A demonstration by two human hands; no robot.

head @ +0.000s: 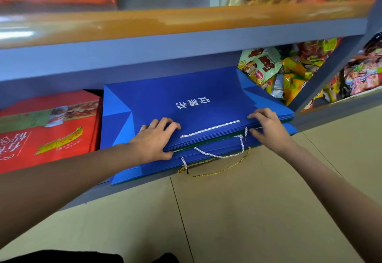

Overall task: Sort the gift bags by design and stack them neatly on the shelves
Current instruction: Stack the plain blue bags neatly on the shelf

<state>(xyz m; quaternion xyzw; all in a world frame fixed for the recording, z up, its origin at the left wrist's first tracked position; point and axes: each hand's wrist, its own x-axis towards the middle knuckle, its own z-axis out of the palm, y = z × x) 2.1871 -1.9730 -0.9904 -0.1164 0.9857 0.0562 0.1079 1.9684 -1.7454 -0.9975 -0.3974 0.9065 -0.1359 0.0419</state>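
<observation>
**Squaring the blue stack on the low shelf**

The blue gift bags lie flat mid-frame on the bottom shelf, beside the red bags at left. The left hand pinches the upper bags' near edge; the right hand grips their right corner, fingers curled. Next, likely: align the edges and tuck in the cord handles.

Blue bags on grey shelf

Grey metal shelving; beige tiled floor.
</observation>
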